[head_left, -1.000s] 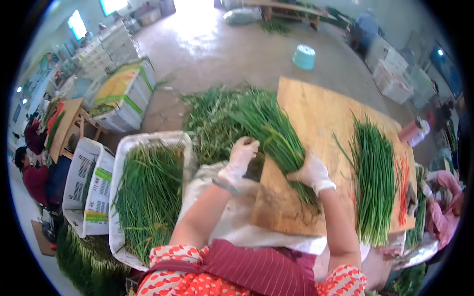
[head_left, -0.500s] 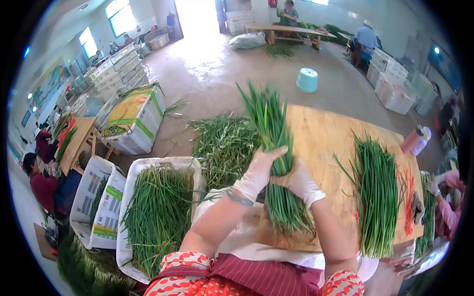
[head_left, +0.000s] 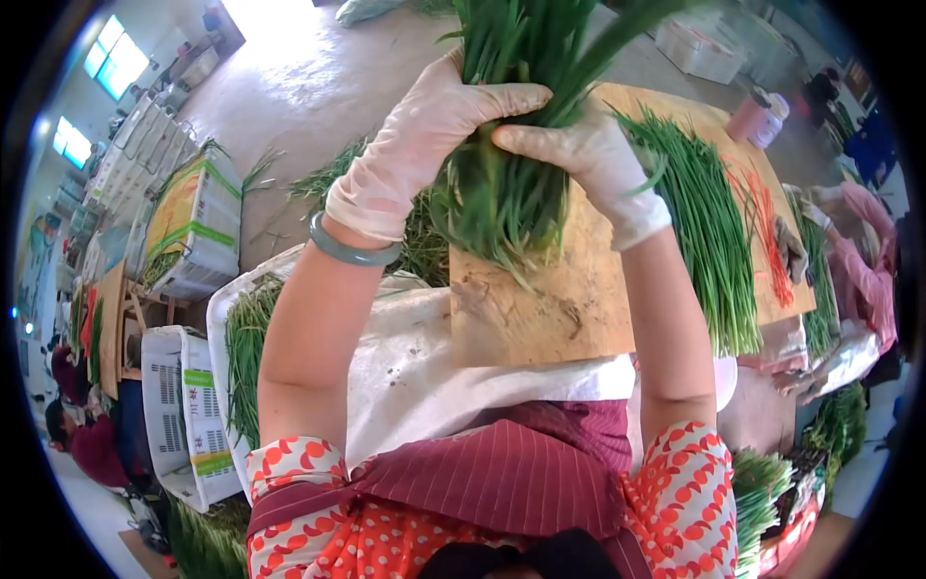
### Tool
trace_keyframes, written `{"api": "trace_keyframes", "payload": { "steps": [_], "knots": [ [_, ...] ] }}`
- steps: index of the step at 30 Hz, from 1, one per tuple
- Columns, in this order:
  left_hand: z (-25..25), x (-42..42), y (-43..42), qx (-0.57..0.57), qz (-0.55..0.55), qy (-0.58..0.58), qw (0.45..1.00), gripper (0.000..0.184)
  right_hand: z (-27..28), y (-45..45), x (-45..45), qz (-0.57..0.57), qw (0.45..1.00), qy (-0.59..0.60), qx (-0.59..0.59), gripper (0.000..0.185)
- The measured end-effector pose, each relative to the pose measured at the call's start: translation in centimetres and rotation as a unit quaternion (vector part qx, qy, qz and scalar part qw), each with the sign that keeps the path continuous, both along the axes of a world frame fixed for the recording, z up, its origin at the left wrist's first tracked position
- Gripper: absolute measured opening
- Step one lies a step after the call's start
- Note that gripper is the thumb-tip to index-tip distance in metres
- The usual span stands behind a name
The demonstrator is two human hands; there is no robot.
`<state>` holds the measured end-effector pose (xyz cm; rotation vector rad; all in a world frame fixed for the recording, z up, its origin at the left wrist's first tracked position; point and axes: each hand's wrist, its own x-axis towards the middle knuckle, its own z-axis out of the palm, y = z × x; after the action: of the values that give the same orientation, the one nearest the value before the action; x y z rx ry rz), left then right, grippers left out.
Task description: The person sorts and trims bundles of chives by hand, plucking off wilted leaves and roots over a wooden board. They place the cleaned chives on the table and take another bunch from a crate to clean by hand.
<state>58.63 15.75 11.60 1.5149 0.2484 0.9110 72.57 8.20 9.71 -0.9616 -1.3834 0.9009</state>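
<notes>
1. Left hand and right hand, both gloved, are clamped from either side on one thick bunch of green stalks, thumbs across its front; the other fingers are mostly hidden.
2. That bunch hangs over the left part of the wooden board, its tops running out of view. Half a second ago its lower ends were down by the board's near edge; it looks lifted since, so both hands seem to carry its weight.
3. Right of the board sits a person in pink, partly cut off.
4. Left of the board, a white crate holds more greens; a heap of loose leaves shows by its left edge.
5. Along the board's right side lies a row of stalks, taking up bare wood near the right hand.
6. Beyond that row, on the board: red strips, then a pink bottle toward the far right corner.
</notes>
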Motion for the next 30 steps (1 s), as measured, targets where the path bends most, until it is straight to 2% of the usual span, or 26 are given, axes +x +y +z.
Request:
{"api": "trace_keyframes", "payload": {
  "steps": [1,2,4,5,8,9,10,12,13,14,15,16,18,20,21,22,23,24,25,26,27,29,30],
  "knots": [
    [0.1,0.4,0.1,-0.022,-0.006,0.031,0.999,0.038,-0.1,0.1,0.2,-0.009,1.000,-0.027,-0.010,0.048],
    [0.1,0.9,0.1,-0.025,-0.010,0.032,0.999,0.038,-0.1,0.4,0.3,-0.013,0.999,-0.026,-0.013,0.048],
    [0.3,1.5,-0.1,-0.023,-0.015,0.047,0.999,0.036,0.1,0.7,0.0,-0.011,0.995,-0.098,0.028,0.039],
    [0.5,1.7,-0.5,-0.018,-0.012,0.054,0.998,0.036,0.1,0.5,-0.7,-0.039,0.996,-0.082,0.009,0.034],
    [0.6,1.8,-1.6,0.005,0.007,0.070,0.998,0.034,-1.1,0.7,-1.0,-0.085,0.995,-0.057,0.012,0.034],
    [0.8,1.7,-2.0,0.014,0.016,0.075,0.997,0.033,-3.2,3.3,-0.1,-0.094,0.981,-0.144,0.093,0.038],
    [0.9,1.6,-2.4,0.024,0.027,0.080,0.996,0.033,-3.3,3.3,-0.1,-0.094,0.981,-0.144,0.092,0.038],
    [1.1,1.3,-3.1,0.041,0.058,0.094,0.993,0.032,-3.4,3.3,-0.3,-0.118,0.984,-0.106,0.086,0.042],
    [1.2,1.3,-3.4,0.054,0.078,0.097,0.991,0.031,-3.3,3.4,-0.6,-0.018,0.987,0.070,0.142,0.052],
    [1.2,1.6,-3.6,0.072,0.103,0.093,0.988,0.031,-3.4,3.6,-0.7,-0.021,0.987,0.072,0.144,0.052],
    [0.9,2.0,-3.5,0.123,0.141,0.058,0.981,0.044,-3.6,3.8,-0.7,-0.075,0.985,-0.023,0.152,0.051],
    [0.7,2.4,-3.2,0.174,0.179,0.022,0.968,0.057,-4.0,4.3,-1.0,-0.103,0.978,-0.061,0.169,0.051],
    [0.8,3.3,-2.8,0.223,0.219,-0.016,0.950,0.071,-4.6,5.3,-1.7,-0.131,0.969,-0.098,0.185,0.051],
    [1.8,4.0,-2.6,0.103,0.204,-0.015,0.973,0.041,-3.8,5.4,-2.6,-0.252,0.926,-0.074,0.273,0.055],
    [2.4,4.0,-2.6,0.115,0.217,0.016,0.969,0.030,-3.4,5.4,-3.0,-0.305,0.896,-0.072,0.314,0.060],
    [3.3,3.9,-3.0,0.115,0.217,0.015,0.969,0.030,-1.7,3.8,-3.4,-0.305,0.896,-0.073,0.314,0.060],
    [4.2,3.6,-3.3,0.124,0.207,0.016,0.970,0.030,0.0,1.5,-4.1,-0.169,0.955,0.080,0.229,0.061],
    [5.0,3.2,-3.7,0.134,0.197,0.016,0.971,0.030,0.7,0.4,-4.2,-0.026,0.964,0.229,0.132,0.064],
    [5.2,2.6,-3.9,0.126,0.157,0.018,0.979,0.032,-0.3,0.5,-1.6,-0.151,0.963,-0.018,0.224,0.051],
    [5.4,1.9,-4.1,0.117,0.118,0.022,0.986,0.035,-0.4,0.7,-0.4,-0.151,0.962,-0.019,0.225,0.051],
    [5.0,1.8,-3.9,0.093,0.055,0.014,0.994,0.038,-0.5,0.8,0.5,-0.103,0.984,-0.036,0.139,0.060],
    [0.2,2.5,0.0,0.173,0.051,0.061,0.982,0.030,-0.7,0.5,1.0,-0.009,0.995,-0.092,0.042,0.029],
    [0.2,2.6,-0.4,0.173,0.050,0.061,0.982,0.030,-1.0,0.7,0.9,-0.010,0.995,-0.092,0.042,0.029]
  ]
}}
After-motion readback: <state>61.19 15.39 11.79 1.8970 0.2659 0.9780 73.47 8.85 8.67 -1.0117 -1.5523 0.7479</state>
